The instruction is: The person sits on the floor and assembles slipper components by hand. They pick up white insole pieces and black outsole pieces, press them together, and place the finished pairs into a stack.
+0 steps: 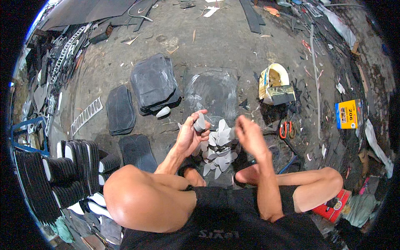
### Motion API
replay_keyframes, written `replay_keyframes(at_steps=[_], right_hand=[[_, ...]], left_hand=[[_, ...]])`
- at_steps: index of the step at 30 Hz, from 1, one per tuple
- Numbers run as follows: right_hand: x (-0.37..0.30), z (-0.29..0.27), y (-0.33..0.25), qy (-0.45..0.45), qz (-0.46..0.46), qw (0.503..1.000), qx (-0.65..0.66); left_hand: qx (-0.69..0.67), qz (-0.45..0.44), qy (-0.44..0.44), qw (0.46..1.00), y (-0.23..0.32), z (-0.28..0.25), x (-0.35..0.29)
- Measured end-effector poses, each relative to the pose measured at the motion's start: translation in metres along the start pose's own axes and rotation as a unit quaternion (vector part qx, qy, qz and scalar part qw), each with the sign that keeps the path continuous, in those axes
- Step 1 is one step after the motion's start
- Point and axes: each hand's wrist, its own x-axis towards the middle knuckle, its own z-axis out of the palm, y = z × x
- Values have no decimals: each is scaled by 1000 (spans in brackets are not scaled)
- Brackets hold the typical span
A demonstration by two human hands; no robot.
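Lying between the person's feet, the loose pile of grey teardrop-shaped pieces (221,149) looks light, thin and slightly bendable, probably best picked up singly by the edges. Ahead and to the right stands a cut-open cream plastic container (285,75), yellow-brown residue coating its inside and a dark rectangular pad (280,95) across its front. Curled fingers of the left hand (191,135) clasp a small stack (200,123) of similar pieces; the blurred right hand (251,135) is beside the pile, its grip impossible to tell.
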Motion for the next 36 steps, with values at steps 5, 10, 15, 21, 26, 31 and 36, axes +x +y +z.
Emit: replay_keyframes(at_steps=[5,10,15,21,26,31,36], right_hand=[[-25,43,-2,-98,-34,995,3],[8,2,-74,-23,3,986,163],[16,17,-63,-56,-102,978,173],[17,5,-49,15,-69,977,202],[16,-20,-25,-43,66,993,84],[1,2,-53,-119,-24,987,104],[6,5,-62,-112,-74,970,201]], left_hand=[[-35,30,-39,998,0,-8,10],[96,40,-32,994,-2,-3,1],[126,-15,-56,990,-2,15,-4],[88,-57,-81,991,3,20,-7],[106,10,-19,994,4,10,-8],[95,14,3,995,1,13,-4],[120,18,-16,992,6,4,-4]])
